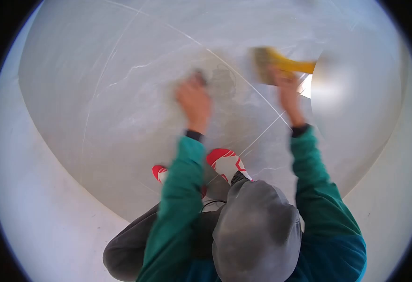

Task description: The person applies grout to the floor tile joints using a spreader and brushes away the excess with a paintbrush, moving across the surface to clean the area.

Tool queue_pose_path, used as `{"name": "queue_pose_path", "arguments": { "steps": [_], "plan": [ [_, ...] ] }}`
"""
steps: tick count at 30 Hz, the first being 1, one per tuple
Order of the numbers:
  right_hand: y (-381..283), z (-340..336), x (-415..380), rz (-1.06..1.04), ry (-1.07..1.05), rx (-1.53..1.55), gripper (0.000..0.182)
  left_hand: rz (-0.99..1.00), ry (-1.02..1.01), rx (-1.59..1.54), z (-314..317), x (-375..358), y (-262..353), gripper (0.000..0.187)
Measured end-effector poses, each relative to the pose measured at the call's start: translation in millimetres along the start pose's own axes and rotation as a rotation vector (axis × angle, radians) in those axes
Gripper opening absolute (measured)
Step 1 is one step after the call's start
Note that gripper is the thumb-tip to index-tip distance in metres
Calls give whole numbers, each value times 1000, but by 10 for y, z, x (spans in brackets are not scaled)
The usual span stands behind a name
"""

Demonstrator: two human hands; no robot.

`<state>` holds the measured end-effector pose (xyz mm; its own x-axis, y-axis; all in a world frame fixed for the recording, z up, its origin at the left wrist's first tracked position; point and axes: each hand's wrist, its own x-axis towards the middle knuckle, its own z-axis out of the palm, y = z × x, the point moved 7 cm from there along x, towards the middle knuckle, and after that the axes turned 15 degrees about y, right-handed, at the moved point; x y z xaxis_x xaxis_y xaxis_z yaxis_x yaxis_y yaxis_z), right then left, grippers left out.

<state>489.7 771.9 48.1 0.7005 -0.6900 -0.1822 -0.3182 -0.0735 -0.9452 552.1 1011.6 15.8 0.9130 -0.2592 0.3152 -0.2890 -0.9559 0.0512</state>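
Note:
My right hand [288,91] is closed on a yellow-handled tool with a broad grey-brown head [263,65], held at or just over the grey marbled floor [145,103]. Its yellow arm points to the right; motion blur hides whether it is a brush or a float. My left hand [194,103] reaches forward over the floor, to the left of that tool. Its fingers look curled, with a small dark thing [200,76] at their tips, too smeared to name. A darker, wet-looking patch [223,77] lies on the floor between both hands.
White joint lines [243,80] cross the floor. My bent knee [257,230] in grey trousers and my red-and-white footwear [227,162] are close below my hands. Pale walls [41,174] curve round the edges. A bright white patch [305,86] shows beside my right hand.

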Motion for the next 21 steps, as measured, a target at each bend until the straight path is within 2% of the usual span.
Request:
{"name": "queue_pose_path", "arguments": {
  "steps": [1,2,3,5,6,7,9,10,11,12,13,14,15,16,17,18,19,20,21],
  "plan": [
    [9,-617,195,-112,98,-115,25,24,198,36,-90,356,-500,32],
    [123,-1327,310,-437,265,-453,28,-115,125,137,-75,670,-1086,29],
    [336,-1698,163,-182,250,-362,33,-98,120,259,155,556,-1964,28],
    [534,-2737,304,-238,438,-675,37,-373,-121,423,-145,779,-2926,27],
    [575,-2895,242,-222,519,-814,37,-393,-87,475,-296,704,-3322,26],
    [587,-3065,243,-190,602,-959,37,-401,-61,526,-455,658,-3544,25],
    [1049,-3168,694,-195,482,-1402,40,-291,87,461,-771,576,-3505,26],
    [1264,-3011,888,-721,692,-1209,40,-198,93,400,-858,429,-3348,27],
    [1030,-2370,953,-95,845,-1261,34,-108,100,340,-910,329,-3068,28],
    [1258,-1725,1172,-943,589,-1109,28,39,66,334,-811,154,-2810,29],
    [924,-699,1084,-761,439,-1346,23,156,75,274,-758,-19,-2435,28],
    [533,195,791,-625,486,-901,23,238,61,89,-716,-204,-1984,27],
    [435,1157,503,-551,310,-970,23,195,-129,-59,-613,-345,-1566,27],
    [-25,1799,60,-515,267,-678,24,172,-175,-249,-539,-503,-1177,25],
    [-160,2437,-216,-397,143,-477,21,282,-239,-155,-460,-715,-836,25],
    [-404,2967,-508,-354,-126,-376,19,223,-332,-382,-431,-811,-554,28],
    [-529,3366,-708,-174,-340,-356,20,-66,-318,-720,-390,-1004,-427,32],
    [-629,3674,-860,-193,-489,-360,22,-351,-286,-1054,-259,-1142,-357,37],
    [-673,3632,-872,-195,-486,-361,22,-347,-284,-1056,-252,-1077,-222,37]
  ]
}}
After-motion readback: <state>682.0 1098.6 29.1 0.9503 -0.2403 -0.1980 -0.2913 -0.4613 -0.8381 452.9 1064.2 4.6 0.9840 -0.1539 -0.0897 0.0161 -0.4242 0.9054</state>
